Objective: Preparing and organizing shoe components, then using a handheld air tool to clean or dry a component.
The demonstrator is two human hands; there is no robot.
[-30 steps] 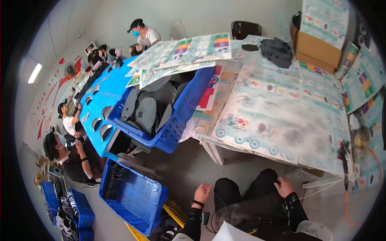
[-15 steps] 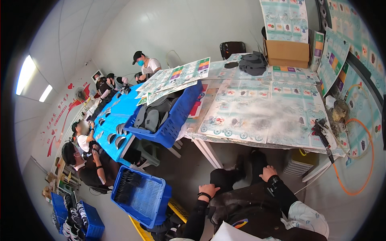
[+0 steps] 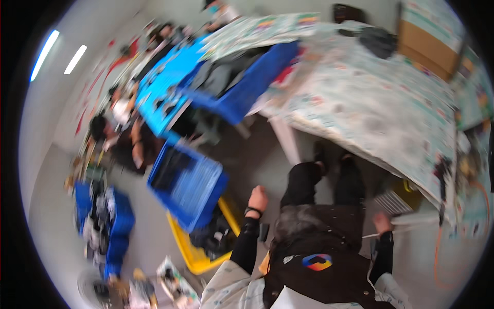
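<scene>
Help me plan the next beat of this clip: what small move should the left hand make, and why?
Probably a short reach forward-left to the blue crate. The left hand hangs empty just right of its rim, nearer than anything else, while the right hand sits by the table. The blurred frame makes this tentative.

A table (image 3: 381, 110) covered in pale printed sheets fills the upper right, blurred by motion. On its far end lie a dark bundle (image 3: 378, 40) and a brown cardboard box (image 3: 427, 41). Left of the table, a dark blue bin (image 3: 247, 87) holds grey and black items, and a bright blue panel (image 3: 167, 85) with dark cutouts leans beside it. People sit low by the left wall (image 3: 121, 129), their details smeared. More blue crates (image 3: 105, 226) stand at the lower left, stuffed with mixed goods. An orange cable (image 3: 440, 257) curves over the grey floor at the right. 2 ceiling lights (image 3: 56, 54) glow at the upper left.
</scene>
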